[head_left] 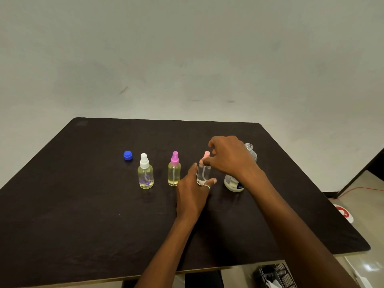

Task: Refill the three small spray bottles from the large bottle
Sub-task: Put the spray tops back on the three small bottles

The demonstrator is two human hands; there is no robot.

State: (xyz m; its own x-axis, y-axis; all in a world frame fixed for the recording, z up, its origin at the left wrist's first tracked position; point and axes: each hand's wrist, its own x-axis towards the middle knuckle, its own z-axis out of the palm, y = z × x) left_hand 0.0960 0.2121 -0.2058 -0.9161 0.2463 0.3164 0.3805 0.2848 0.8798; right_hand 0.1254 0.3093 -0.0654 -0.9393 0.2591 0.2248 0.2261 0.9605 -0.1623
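The right hand (pixel 230 156) pinches the pink sprayer top (pixel 206 154) with curled fingertips; the left hand (pixel 193 190) wraps thumb and fingers round the lower body of the near-empty small bottle (pixel 203 173), which stands on the table (pixel 83 204) between the magenta-topped bottle (pixel 174 171) and the uncapped large bottle (pixel 250 151); it looks light, smooth and probably slippery and tippy, so brace the body low and twist at the collar.

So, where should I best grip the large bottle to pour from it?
Grip the large bottle round its wide body, from the right: it stands upright, uncapped, with a narrow neck, and the pink-topped bottle stands close on its left.
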